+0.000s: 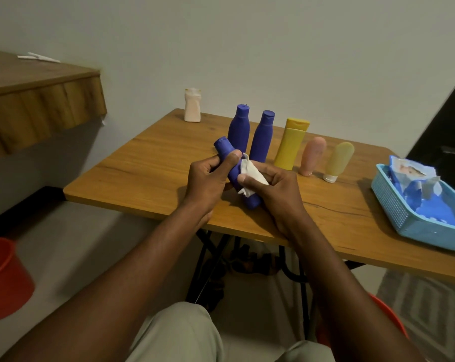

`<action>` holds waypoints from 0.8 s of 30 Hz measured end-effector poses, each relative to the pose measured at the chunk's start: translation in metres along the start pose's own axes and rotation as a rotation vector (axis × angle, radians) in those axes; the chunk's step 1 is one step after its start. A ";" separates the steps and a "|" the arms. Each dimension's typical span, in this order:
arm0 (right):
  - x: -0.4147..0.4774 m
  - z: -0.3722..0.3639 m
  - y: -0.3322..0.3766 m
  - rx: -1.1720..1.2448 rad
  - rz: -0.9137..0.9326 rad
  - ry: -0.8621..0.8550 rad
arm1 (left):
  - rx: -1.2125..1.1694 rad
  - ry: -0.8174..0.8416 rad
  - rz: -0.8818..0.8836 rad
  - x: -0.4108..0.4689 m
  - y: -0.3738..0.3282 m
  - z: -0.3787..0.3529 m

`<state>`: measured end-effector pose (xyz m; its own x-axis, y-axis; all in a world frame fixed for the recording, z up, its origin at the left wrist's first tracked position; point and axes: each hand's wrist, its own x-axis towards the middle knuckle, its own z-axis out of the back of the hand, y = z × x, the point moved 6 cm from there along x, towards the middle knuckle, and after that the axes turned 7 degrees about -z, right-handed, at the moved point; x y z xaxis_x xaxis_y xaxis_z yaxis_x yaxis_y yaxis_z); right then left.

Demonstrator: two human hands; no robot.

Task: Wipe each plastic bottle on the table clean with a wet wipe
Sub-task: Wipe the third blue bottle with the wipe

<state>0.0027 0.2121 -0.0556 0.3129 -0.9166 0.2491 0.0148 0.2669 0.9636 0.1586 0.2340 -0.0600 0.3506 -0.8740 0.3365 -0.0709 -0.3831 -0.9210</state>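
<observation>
My left hand [208, 178] grips a blue bottle [251, 201] near its cap end, holding it tilted above the wooden table [142, 173]. My right hand [276, 189] pinches a white wet wipe [252, 172] against the bottle's middle. Behind stand two more blue bottles [238, 129] [261, 138], a yellow bottle [290, 145], a pink tube [312, 155] and a pale yellow tube [338, 160]. A white bottle [192, 105] stands at the far edge.
A light blue basket [393, 205] with a wet wipe packet [409, 173] sits at the table's right end. A red bucket [4, 278] stands on the floor to the left. A wooden shelf [38, 100] juts out at upper left.
</observation>
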 end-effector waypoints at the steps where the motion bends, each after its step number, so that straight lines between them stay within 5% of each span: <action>1: 0.000 0.002 -0.001 0.021 -0.010 -0.037 | -0.005 0.007 -0.005 0.000 0.000 0.000; 5: 0.000 0.012 -0.002 0.025 -0.015 -0.173 | -0.013 -0.001 -0.002 0.000 0.004 -0.001; 11: -0.004 -0.009 0.010 -0.063 -0.015 -0.003 | -0.032 -0.038 -0.002 0.000 0.001 0.003; 24: 0.002 -0.001 -0.001 -0.209 -0.040 -0.077 | 0.097 -0.103 0.045 0.002 0.003 0.006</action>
<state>0.0037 0.2104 -0.0562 0.2345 -0.9457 0.2250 0.2253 0.2781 0.9338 0.1644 0.2326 -0.0629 0.4437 -0.8522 0.2771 0.0003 -0.3091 -0.9510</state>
